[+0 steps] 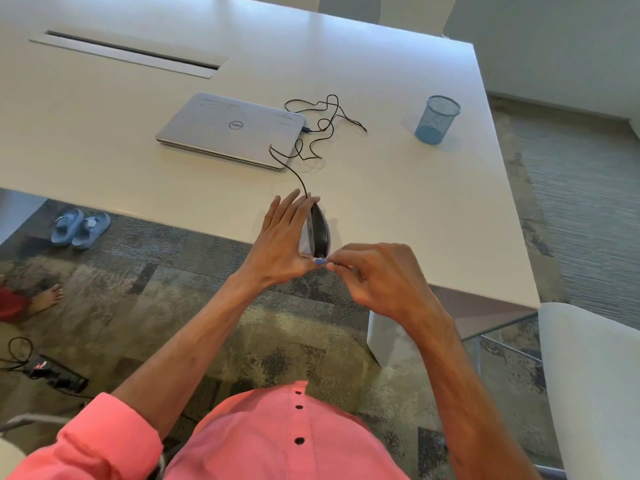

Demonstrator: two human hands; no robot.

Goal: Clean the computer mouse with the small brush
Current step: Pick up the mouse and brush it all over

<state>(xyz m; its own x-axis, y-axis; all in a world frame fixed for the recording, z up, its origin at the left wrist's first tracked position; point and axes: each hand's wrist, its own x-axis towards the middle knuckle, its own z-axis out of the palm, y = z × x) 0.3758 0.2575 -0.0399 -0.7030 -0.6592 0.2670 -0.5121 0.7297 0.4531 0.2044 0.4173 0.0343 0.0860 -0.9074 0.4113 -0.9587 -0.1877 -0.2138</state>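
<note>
My left hand (281,239) holds a dark wired computer mouse (320,232) tipped up on its side above the near edge of the white table (398,188). Its black cable (313,133) loops back to a closed silver laptop (230,129). My right hand (379,275) pinches a small brush with a blue tip (320,261). The tip touches the mouse's lower end. Most of the brush is hidden inside my fingers.
A blue mesh pen cup (437,119) stands at the right of the table. A cable slot (131,51) lies at the far left. A white chair (592,386) is at my right. On the carpet are blue sandals (80,228), a power strip (57,374) and another person's bare foot (45,299).
</note>
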